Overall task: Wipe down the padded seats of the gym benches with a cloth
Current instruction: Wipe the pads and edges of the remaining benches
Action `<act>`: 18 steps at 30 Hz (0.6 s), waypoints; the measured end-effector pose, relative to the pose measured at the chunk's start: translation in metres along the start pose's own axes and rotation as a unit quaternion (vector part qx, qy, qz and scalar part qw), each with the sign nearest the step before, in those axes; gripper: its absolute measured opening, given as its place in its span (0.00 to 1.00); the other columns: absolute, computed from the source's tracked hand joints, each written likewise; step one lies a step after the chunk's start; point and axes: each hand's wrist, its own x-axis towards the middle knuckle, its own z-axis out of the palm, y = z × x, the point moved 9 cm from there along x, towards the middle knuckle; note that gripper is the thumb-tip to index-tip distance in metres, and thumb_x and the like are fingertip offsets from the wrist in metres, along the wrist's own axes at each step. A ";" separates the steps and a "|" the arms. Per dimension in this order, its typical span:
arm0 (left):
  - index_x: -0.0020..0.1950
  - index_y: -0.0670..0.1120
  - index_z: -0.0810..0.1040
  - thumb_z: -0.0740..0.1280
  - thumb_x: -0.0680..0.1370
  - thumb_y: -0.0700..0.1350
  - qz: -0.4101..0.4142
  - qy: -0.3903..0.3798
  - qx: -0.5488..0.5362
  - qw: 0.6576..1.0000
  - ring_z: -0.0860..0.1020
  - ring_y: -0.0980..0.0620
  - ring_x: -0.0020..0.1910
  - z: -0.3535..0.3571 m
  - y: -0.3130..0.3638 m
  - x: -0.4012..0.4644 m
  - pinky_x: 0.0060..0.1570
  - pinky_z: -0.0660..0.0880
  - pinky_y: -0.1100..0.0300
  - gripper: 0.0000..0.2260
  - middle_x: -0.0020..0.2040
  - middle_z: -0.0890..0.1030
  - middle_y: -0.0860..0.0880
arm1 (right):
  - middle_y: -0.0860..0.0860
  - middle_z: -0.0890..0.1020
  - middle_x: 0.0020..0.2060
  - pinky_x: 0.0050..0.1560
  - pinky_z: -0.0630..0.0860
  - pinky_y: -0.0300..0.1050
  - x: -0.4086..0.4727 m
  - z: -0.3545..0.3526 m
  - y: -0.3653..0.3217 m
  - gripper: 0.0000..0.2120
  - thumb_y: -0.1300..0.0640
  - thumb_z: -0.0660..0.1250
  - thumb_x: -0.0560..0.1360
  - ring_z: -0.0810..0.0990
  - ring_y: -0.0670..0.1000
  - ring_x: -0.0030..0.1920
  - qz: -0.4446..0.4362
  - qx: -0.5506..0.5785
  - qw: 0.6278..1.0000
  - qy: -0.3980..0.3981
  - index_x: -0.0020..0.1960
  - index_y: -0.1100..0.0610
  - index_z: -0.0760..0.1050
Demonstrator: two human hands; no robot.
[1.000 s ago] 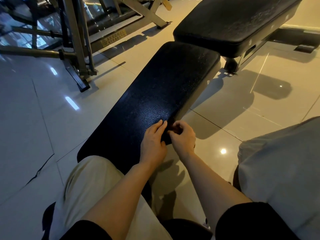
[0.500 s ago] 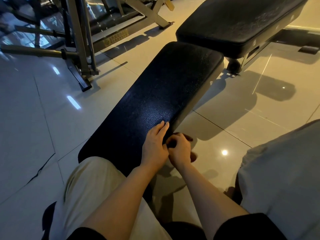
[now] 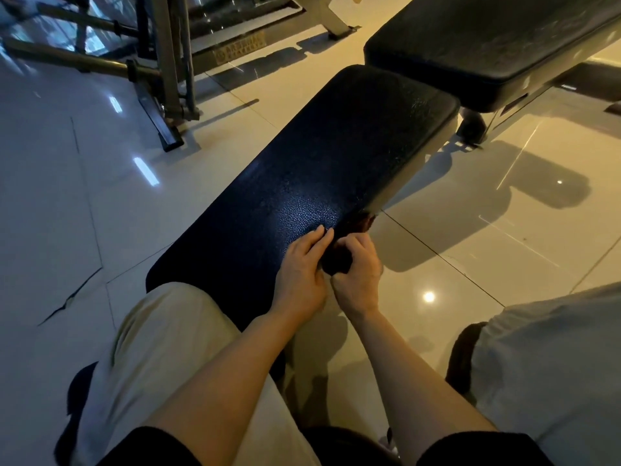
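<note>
**Both hands at the right edge of the near bench pad**

The person sat astride the near end of a dark padded seat (image 3: 319, 169), light trouser legs (image 3: 161, 358) to either side of it. The left hand (image 3: 300, 274) lay on the pad close to its right edge, fingers straight and together, pointing away from the body and pressing flat on the textured cover. The right hand (image 3: 358, 277) sat just beside it, touching it at the wrist side, with its fingers curled around a small dark cloth (image 3: 337, 260). The cloth was bunched between the two hands at the pad's edge; a further dark scrap (image 3: 361, 222) showed just beyond the fingers on the pad's rim, though the dim light left it unclear whether this was part of the same cloth.

A second padded seat (image 3: 487, 45) stood beyond the far end of the first, set at an angle and slightly higher, its pad nearly meeting the first. A metal machine frame (image 3: 168, 79) stood on the glossy tiled floor (image 3: 50, 213) to the upper left, well apart from the hands. Ceiling lights reflected off the tiles.
</note>
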 end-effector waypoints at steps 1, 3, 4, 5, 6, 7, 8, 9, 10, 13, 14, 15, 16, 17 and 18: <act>0.76 0.52 0.61 0.62 0.79 0.35 0.001 -0.001 -0.001 1.000 0.58 0.54 0.73 0.000 0.000 0.000 0.65 0.58 0.62 0.28 0.76 0.61 0.52 | 0.49 0.74 0.43 0.44 0.67 0.37 0.002 -0.003 -0.002 0.11 0.69 0.66 0.62 0.72 0.51 0.43 -0.011 -0.006 1.000 0.003 0.42 0.59 0.76; 0.76 0.52 0.61 0.61 0.78 0.33 0.002 -0.009 -0.009 1.000 0.57 0.55 0.73 0.001 0.000 -0.001 0.67 0.59 0.61 0.29 0.76 0.61 0.53 | 0.53 0.74 0.45 0.46 0.70 0.43 0.008 -0.020 -0.010 0.12 0.71 0.64 0.62 0.73 0.52 0.46 -0.035 -0.017 0.998 0.058 0.43 0.61 0.76; 0.77 0.52 0.61 0.61 0.78 0.33 0.001 -0.012 -0.011 1.000 0.56 0.56 0.73 0.001 -0.001 -0.001 0.68 0.59 0.61 0.30 0.76 0.60 0.53 | 0.55 0.74 0.48 0.49 0.71 0.44 0.013 -0.030 -0.013 0.13 0.72 0.64 0.63 0.73 0.53 0.49 -0.040 -0.023 0.994 0.094 0.45 0.62 0.76; 0.77 0.53 0.60 0.61 0.78 0.33 -0.003 -0.013 -0.011 1.000 0.55 0.56 0.74 0.001 -0.001 -0.001 0.68 0.58 0.61 0.30 0.76 0.59 0.54 | 0.56 0.74 0.51 0.53 0.72 0.45 0.018 -0.038 -0.014 0.14 0.73 0.64 0.64 0.73 0.54 0.53 -0.038 -0.027 0.991 0.122 0.46 0.62 0.76; 0.77 0.53 0.60 0.61 0.78 0.33 -0.008 -0.011 -0.008 1.000 0.54 0.57 0.74 0.001 -0.001 0.000 0.68 0.56 0.62 0.30 0.77 0.59 0.55 | 0.57 0.73 0.53 0.57 0.71 0.46 0.025 -0.042 -0.014 0.14 0.73 0.65 0.64 0.73 0.54 0.56 -0.031 -0.029 0.990 0.133 0.48 0.61 0.76; 0.77 0.53 0.59 0.60 0.78 0.33 -0.012 -0.008 -0.005 1.000 0.54 0.58 0.73 0.001 -0.002 0.000 0.67 0.55 0.64 0.30 0.77 0.58 0.55 | 0.56 0.73 0.55 0.58 0.70 0.45 0.031 -0.042 -0.013 0.15 0.73 0.66 0.65 0.72 0.54 0.58 -0.024 -0.028 0.991 0.131 0.49 0.61 0.75; 0.77 0.53 0.59 0.61 0.78 0.33 -0.014 -0.006 -0.004 1.000 0.54 0.58 0.73 0.001 -0.001 -0.001 0.66 0.55 0.64 0.30 0.77 0.58 0.55 | 0.56 0.73 0.55 0.58 0.68 0.44 0.035 -0.040 -0.011 0.14 0.72 0.66 0.65 0.71 0.54 0.57 -0.017 -0.028 0.992 0.122 0.48 0.60 0.76; 0.77 0.53 0.60 0.61 0.78 0.33 -0.015 -0.003 -0.004 1.000 0.54 0.57 0.73 0.002 -0.001 -0.001 0.67 0.56 0.63 0.30 0.76 0.59 0.55 | 0.56 0.73 0.54 0.57 0.66 0.40 0.034 -0.035 -0.009 0.13 0.71 0.65 0.65 0.71 0.53 0.56 -0.010 -0.030 0.993 0.111 0.48 0.60 0.76; 0.77 0.53 0.60 0.61 0.78 0.33 -0.014 -0.002 -0.007 1.000 0.55 0.56 0.73 0.002 0.000 -0.002 0.68 0.57 0.61 0.30 0.76 0.59 0.54 | 0.55 0.73 0.53 0.55 0.64 0.36 0.030 -0.029 -0.007 0.13 0.71 0.65 0.64 0.70 0.53 0.55 -0.004 -0.033 0.995 0.097 0.47 0.60 0.76; 0.76 0.51 0.62 0.62 0.77 0.32 -0.005 0.004 -0.009 1.000 0.57 0.54 0.73 0.002 0.001 -0.002 0.69 0.60 0.59 0.30 0.76 0.62 0.52 | 0.54 0.73 0.50 0.52 0.62 0.34 0.010 -0.006 0.004 0.12 0.67 0.64 0.62 0.70 0.53 0.52 0.000 -0.040 0.999 0.033 0.44 0.59 0.77; 0.76 0.51 0.62 0.62 0.77 0.33 -0.003 0.004 -0.004 1.000 0.58 0.53 0.73 0.001 0.002 -0.002 0.69 0.61 0.58 0.29 0.75 0.62 0.51 | 0.53 0.73 0.49 0.51 0.62 0.33 0.003 0.002 0.009 0.11 0.65 0.65 0.63 0.71 0.54 0.51 0.003 -0.040 0.999 0.002 0.44 0.59 0.78; 0.76 0.51 0.62 0.61 0.78 0.34 -0.002 0.003 0.002 1.000 0.58 0.53 0.73 0.001 0.002 -0.001 0.69 0.62 0.57 0.29 0.75 0.62 0.51 | 0.51 0.73 0.48 0.50 0.62 0.30 -0.002 0.008 0.014 0.10 0.64 0.68 0.63 0.71 0.53 0.50 0.011 -0.037 0.999 -0.026 0.44 0.58 0.78; 0.76 0.51 0.62 0.61 0.78 0.34 0.000 0.000 0.006 1.000 0.58 0.52 0.73 0.000 0.002 -0.001 0.68 0.62 0.57 0.28 0.76 0.62 0.50 | 0.50 0.72 0.47 0.49 0.61 0.27 -0.006 0.012 0.018 0.10 0.64 0.69 0.64 0.72 0.53 0.49 0.021 -0.032 0.998 -0.043 0.45 0.58 0.79; 0.76 0.51 0.62 0.61 0.78 0.34 0.003 -0.002 0.008 1.000 0.59 0.52 0.73 0.000 0.002 -0.001 0.68 0.62 0.58 0.28 0.76 0.62 0.50 | 0.49 0.72 0.46 0.48 0.62 0.26 -0.008 0.011 0.020 0.10 0.65 0.70 0.64 0.72 0.53 0.48 0.032 -0.028 0.998 -0.039 0.45 0.59 0.79; 0.76 0.51 0.62 0.61 0.78 0.34 0.004 -0.006 0.007 1.000 0.59 0.52 0.73 0.000 0.002 -0.001 0.67 0.61 0.59 0.28 0.76 0.62 0.51 | 0.49 0.73 0.45 0.48 0.63 0.26 -0.007 0.004 0.020 0.11 0.66 0.68 0.63 0.73 0.53 0.47 0.040 -0.023 0.999 -0.011 0.45 0.59 0.79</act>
